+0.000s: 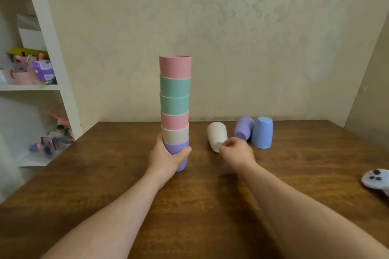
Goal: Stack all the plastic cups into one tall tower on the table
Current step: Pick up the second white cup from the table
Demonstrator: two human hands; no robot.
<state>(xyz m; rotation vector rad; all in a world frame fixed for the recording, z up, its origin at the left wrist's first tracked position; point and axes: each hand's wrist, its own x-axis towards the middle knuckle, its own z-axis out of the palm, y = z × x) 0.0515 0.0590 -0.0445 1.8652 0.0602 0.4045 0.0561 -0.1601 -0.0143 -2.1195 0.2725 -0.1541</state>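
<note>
The left hand (168,156) reaches forward from a bare forearm and wraps around the bottom of the tower (175,109), fingers behind and thumb across the front of the lowest, purple cup (180,159). The tower stands upright on the wooden table (105,185), its long axis vertical, six nested cups with mouths up: purple, beige, pink, two green, and a pink one on top.

The right hand (236,150) stretches out to the right of the tower, fingers curled narrow at the rim of a white cup (216,135); whether they actually pinch it cannot be told. That cup is tilted, base up and away, mouth toward the hand. Just beyond it a purple cup (244,127) leans against a blue cup (262,132), which stands upside down on its rim.

The cups are smooth, matte plastic, tapering with rounded bases. The table is dark brown with visible grain. A white shelf (52,65) stands to the left.
</note>
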